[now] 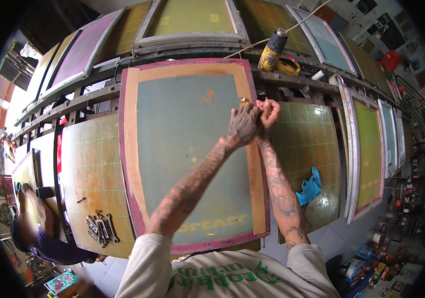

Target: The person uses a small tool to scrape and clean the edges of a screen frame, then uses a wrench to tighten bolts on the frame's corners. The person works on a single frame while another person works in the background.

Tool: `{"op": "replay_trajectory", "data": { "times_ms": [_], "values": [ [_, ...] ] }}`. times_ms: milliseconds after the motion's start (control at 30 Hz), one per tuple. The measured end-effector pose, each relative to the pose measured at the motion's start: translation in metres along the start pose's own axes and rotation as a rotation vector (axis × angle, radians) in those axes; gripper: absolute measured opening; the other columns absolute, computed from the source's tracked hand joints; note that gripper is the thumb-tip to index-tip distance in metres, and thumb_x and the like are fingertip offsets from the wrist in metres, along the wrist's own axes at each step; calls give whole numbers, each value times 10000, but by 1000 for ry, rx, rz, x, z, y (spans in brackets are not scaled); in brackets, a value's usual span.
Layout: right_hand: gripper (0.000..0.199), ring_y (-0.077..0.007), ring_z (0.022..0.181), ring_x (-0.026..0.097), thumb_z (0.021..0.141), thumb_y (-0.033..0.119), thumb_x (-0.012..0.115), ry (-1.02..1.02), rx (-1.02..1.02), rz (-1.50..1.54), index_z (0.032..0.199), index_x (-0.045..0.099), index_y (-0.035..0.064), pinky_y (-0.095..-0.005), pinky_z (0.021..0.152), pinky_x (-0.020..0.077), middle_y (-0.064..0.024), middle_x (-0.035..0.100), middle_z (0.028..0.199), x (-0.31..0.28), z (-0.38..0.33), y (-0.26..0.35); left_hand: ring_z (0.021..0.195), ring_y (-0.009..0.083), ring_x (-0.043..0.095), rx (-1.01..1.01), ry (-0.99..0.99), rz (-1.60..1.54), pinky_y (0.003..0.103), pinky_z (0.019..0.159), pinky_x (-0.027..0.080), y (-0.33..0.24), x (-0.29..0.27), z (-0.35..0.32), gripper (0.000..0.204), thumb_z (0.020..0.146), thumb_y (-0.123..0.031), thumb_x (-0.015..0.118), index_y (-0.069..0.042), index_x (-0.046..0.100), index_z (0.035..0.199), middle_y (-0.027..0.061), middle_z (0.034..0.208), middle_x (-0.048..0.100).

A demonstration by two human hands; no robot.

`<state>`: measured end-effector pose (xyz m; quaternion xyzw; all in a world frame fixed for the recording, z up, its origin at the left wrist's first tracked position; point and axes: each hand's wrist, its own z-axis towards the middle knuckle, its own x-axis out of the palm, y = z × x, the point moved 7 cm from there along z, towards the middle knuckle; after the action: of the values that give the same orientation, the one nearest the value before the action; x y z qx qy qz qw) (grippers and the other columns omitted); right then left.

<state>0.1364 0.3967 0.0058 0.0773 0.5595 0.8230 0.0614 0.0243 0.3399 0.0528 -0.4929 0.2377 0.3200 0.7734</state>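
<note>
A large printing screen [187, 134] with a pinkish-red frame lies in front of me. Its mesh is grey-blue, and brown tape [254, 193] runs along the inner edges. Over the upper right edge my two hands meet. My left hand [244, 124] has its back upward and its fingers curled down at the tape. Touching it, my right hand [270, 112] is closed in a pinch; what lies between its fingers is hidden. A small flap of lifted tape [243, 100] sticks up just beyond the left fingertips.
A yellow heat gun [272, 50] stands on the rail beyond. On the right board lies a blue glove [309, 186]; wrenches and bolts [101, 228] lie on the left one. More screens [366, 154] lean at right and back. Another person [53, 238] works at far left.
</note>
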Motion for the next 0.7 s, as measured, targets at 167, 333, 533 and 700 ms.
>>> {"op": "replay_trajectory", "data": {
  "times_ms": [167, 333, 533, 700],
  "values": [
    [228, -201, 982, 670, 1105, 203, 477, 41, -34, 47, 1210, 481, 1, -357, 908, 539, -130, 662, 1054, -2, -1, -2, 994, 324, 592, -205, -121, -141, 451, 828, 384, -5, -9, -21, 158, 907, -170, 593, -96, 599, 1046, 109, 1027, 608],
    [202, -170, 935, 615, 1071, 105, 468, 48, -121, -98, 1251, 524, 34, -337, 895, 515, -75, 600, 990, 5, 1, 15, 1001, 377, 600, -309, -181, -333, 496, 847, 426, 15, -48, -37, 245, 849, -121, 619, -87, 577, 1088, 148, 1057, 610],
    [354, -212, 824, 633, 891, -13, 547, 486, -109, -450, 1222, 641, 68, -325, 820, 521, -117, 658, 1023, 40, 18, 43, 899, 347, 659, -246, -203, -239, 473, 800, 494, 52, -70, -17, 337, 832, -60, 635, -89, 558, 1160, 146, 1080, 649],
    [202, -366, 866, 672, 847, 11, 647, 781, -438, -679, 1032, 722, 40, -405, 758, 550, -157, 700, 894, 52, 32, 53, 906, 362, 640, -251, -42, -76, 495, 818, 466, 50, -54, -13, 318, 848, -84, 631, -112, 541, 1152, 141, 918, 679]
  ]
}}
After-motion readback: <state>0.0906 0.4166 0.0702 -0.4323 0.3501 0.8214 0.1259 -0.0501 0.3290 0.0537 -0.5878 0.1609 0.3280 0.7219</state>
